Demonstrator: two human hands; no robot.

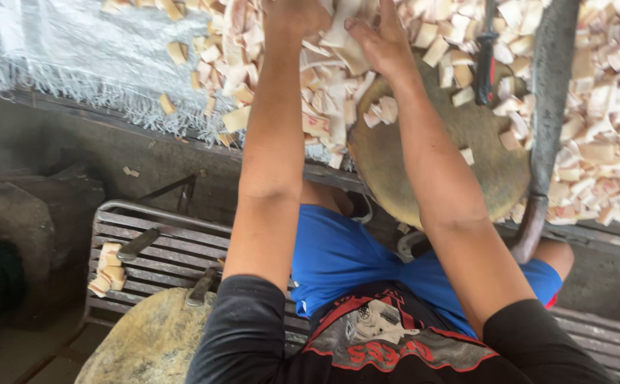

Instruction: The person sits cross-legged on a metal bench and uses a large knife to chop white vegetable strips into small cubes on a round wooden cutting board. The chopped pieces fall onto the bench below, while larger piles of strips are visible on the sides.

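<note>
Both my arms reach forward over a round wooden chopping block (459,153). My left hand (292,18) is at the top edge of the view, closed over pale strips in a heap of cut pale pieces (324,99). My right hand (381,39) rests on the same heap, its fingers on a long pale strip (342,25). A few cut pieces (381,110) lie on the block. A knife with a red and black handle (486,60) lies on the block's far side.
A white woven sheet (82,50) lies under the heap. A dark curved metal bar (544,121) crosses the block's right side. I sit on a slatted metal bench (160,245) holding a small stack of pieces (109,269). A second round block (146,341) sits at lower left.
</note>
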